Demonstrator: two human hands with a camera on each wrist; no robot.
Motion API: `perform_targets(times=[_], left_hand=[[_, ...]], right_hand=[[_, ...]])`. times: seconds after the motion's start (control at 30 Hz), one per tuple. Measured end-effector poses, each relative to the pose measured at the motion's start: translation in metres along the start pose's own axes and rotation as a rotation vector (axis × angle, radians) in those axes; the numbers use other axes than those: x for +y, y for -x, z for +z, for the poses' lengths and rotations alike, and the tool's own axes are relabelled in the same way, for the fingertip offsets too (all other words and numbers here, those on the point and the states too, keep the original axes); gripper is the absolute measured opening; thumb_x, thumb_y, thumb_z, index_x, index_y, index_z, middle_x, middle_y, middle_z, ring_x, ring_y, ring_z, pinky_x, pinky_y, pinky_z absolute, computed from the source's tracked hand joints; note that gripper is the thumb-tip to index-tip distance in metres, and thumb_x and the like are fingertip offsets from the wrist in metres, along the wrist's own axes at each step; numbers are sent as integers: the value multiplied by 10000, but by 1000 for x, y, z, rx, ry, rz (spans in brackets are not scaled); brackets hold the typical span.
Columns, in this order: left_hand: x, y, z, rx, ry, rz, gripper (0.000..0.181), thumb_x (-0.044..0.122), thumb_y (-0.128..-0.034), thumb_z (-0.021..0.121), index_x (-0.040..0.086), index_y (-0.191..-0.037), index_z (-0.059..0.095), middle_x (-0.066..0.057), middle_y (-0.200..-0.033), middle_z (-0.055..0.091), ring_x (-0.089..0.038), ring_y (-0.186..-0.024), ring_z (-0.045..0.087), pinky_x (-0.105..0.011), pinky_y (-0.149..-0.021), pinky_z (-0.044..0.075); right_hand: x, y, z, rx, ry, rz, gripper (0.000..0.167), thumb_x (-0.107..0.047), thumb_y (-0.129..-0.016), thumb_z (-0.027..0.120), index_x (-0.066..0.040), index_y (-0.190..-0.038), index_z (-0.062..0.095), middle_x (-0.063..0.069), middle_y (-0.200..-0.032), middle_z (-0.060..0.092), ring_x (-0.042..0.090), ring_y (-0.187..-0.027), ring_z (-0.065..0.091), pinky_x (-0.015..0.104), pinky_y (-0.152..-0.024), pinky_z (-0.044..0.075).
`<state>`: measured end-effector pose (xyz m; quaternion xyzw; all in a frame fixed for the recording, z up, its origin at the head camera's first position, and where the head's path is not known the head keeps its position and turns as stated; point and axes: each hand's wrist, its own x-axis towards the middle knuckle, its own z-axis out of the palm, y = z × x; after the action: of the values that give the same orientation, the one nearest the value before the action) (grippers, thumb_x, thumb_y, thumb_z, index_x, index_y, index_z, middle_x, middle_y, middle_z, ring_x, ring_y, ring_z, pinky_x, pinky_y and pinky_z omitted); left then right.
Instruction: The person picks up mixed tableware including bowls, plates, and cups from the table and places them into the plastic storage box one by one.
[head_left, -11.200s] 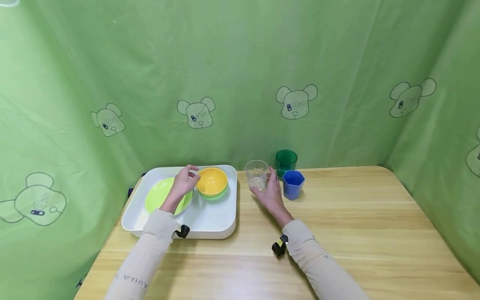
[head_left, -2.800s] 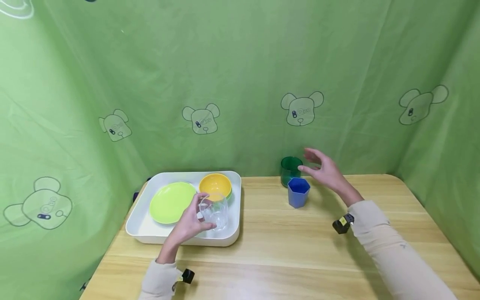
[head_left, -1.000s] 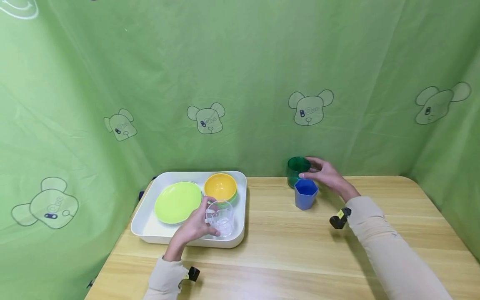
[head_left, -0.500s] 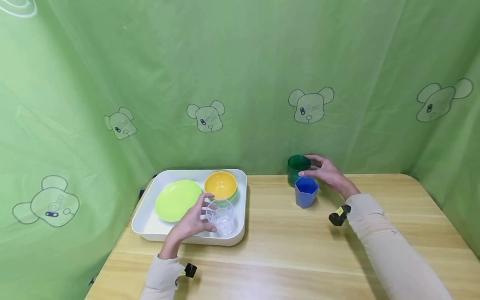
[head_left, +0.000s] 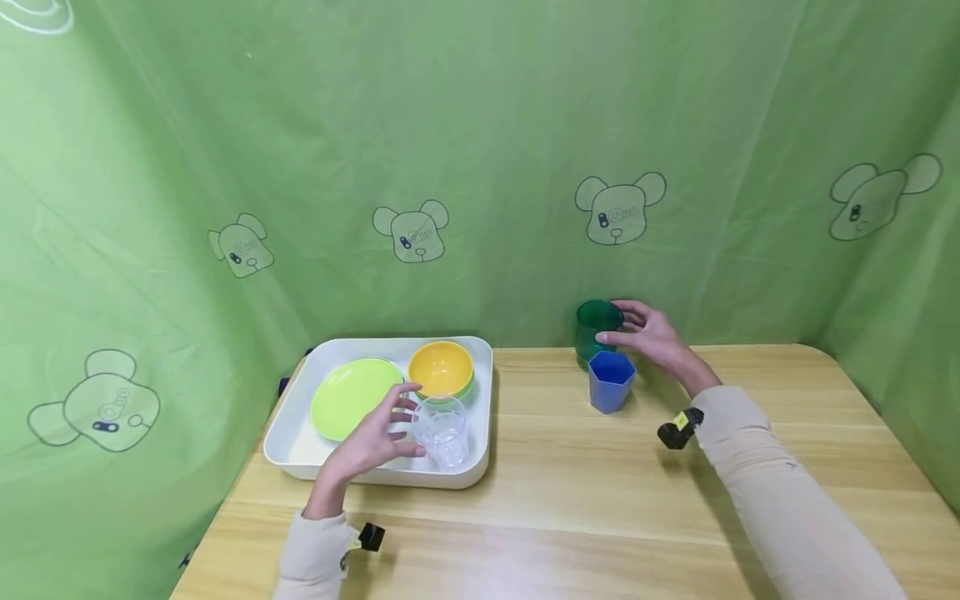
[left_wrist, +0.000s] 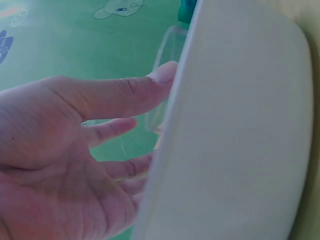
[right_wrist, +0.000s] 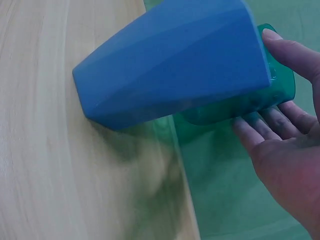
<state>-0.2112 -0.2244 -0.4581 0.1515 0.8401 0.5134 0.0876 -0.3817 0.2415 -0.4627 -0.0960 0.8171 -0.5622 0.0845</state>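
Note:
A clear cup (head_left: 450, 437) stands in the front right corner of the white tray (head_left: 298, 457). Beside it my left hand (head_left: 371, 439) has its fingers spread and slightly bent, with a small gap to the cup; in the left wrist view the tray wall (left_wrist: 235, 125) hides the fingertips. At the table's back edge my right hand (head_left: 651, 337) grips a green see-through cup (head_left: 589, 333), thumb in front and fingers behind. Just in front of that cup stands a blue six-sided cup (head_left: 611, 383), which covers part of the green cup (right_wrist: 280, 82) in the right wrist view.
A lime-green plate (head_left: 348, 400) lies on the tray's left side. At its back right, a yellow bowl (head_left: 441, 367) is stacked on a green bowl (head_left: 469, 390). The wooden table (head_left: 555, 483) ends at a green curtain (head_left: 487, 167) behind and at both sides.
My left hand has let go of the clear cup and drawn a little to the left. The right hand has closed on the green cup and raised it slightly.

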Motion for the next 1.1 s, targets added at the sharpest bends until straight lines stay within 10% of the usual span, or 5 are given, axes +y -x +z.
perform_targets(times=[0.5, 1.1], left_hand=[[15, -2, -4, 86, -5, 2, 848, 47, -893, 790, 171, -1574, 300, -301, -1476, 400, -520, -1372, 422, -602, -1116, 423], [27, -9, 9, 234, -117, 190, 707, 123, -922, 774, 14, -1522, 415, -220, -1546, 419, -429, -1418, 398, -654, -1132, 377]], right_hand=[[-31, 20, -1, 45, 65, -102, 899, -353, -893, 817, -92, -1600, 327, 237, -1599, 354, 441, -1472, 320, 585, -1204, 306], [-69, 61, 11, 169, -43, -212, 791, -295, -892, 826, -173, -1563, 426, 95, -1551, 468, 259, -1418, 445, 333, -1152, 420]])
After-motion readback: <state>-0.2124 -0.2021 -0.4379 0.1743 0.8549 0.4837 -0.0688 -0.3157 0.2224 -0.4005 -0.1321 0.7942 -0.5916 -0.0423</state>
